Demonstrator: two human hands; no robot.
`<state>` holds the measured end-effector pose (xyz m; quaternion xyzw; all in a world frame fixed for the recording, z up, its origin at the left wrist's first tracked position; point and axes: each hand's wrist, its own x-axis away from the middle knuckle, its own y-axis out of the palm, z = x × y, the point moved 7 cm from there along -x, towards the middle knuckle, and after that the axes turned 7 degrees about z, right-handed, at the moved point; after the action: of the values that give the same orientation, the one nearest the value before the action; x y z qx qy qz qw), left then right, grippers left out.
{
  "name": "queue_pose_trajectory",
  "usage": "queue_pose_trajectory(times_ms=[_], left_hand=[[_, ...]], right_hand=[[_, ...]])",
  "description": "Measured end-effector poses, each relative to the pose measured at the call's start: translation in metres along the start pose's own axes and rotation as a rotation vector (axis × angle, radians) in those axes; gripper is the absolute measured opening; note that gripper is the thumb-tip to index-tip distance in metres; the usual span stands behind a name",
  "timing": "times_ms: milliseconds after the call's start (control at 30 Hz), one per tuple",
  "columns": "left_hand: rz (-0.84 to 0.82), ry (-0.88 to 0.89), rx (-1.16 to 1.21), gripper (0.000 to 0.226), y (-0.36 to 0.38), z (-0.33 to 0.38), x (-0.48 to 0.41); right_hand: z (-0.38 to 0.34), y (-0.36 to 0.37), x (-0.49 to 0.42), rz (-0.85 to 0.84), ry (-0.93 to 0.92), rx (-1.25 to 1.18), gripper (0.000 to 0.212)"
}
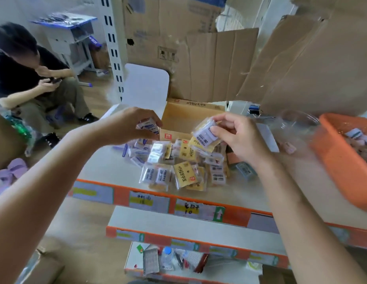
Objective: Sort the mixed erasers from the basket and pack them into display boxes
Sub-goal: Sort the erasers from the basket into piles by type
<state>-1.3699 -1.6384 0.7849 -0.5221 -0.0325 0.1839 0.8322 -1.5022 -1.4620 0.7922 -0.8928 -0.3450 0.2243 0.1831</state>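
A heap of wrapped eraser packs (184, 167), yellow and white ones mixed, lies on the white shelf top (108, 167). My left hand (129, 124) hovers over the heap's left side and holds a white and blue eraser pack (149, 126). My right hand (238, 136) is raised over the heap's right side and pinches a small stack of packs (206, 134), white label on top, yellow below. Behind the heap stands an open yellow display box (188, 117) with its white lid (146, 87) upright. The orange basket (340, 162) at the right holds more erasers.
A clear plastic container (295, 128) lies between the box and basket. Large cardboard cartons (209, 58) rise behind the shelf. A seated person (30, 78) is at the left by a small desk. Lower shelves (178, 222) with orange label strips sit below; one holds a water bottle.
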Motion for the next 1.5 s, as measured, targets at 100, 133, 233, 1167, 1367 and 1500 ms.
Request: queue_pose_trajectory(times_ms=[100, 133, 233, 1167, 1367, 1500], left_hand=[[-0.105, 0.035, -0.005, 0.026, 0.004, -0.021, 0.006], [-0.144, 0.035, -0.004, 0.026, 0.005, -0.028, 0.008], [-0.263, 0.053, 0.000, 0.024, 0.009, -0.041, 0.015], [0.061, 0.440, 0.076, 0.028, 0.021, 0.001, 0.017], [0.063, 0.469, 0.093, 0.027, 0.031, 0.017, 0.006], [0.047, 0.471, 0.100, 0.027, 0.034, 0.026, 0.001]], right_hand=[[-0.003, 0.018, 0.005, 0.029, 0.033, 0.020, 0.014], [-0.003, 0.022, 0.007, 0.045, 0.045, 0.026, 0.014], [-0.008, 0.033, 0.012, 0.074, 0.064, 0.033, 0.013], [0.014, 0.019, 0.057, 0.095, 0.255, 0.159, 0.023], [0.034, 0.007, 0.073, -0.031, 0.340, 0.200, 0.017], [0.044, 0.005, 0.077, -0.066, 0.345, 0.280, 0.017]])
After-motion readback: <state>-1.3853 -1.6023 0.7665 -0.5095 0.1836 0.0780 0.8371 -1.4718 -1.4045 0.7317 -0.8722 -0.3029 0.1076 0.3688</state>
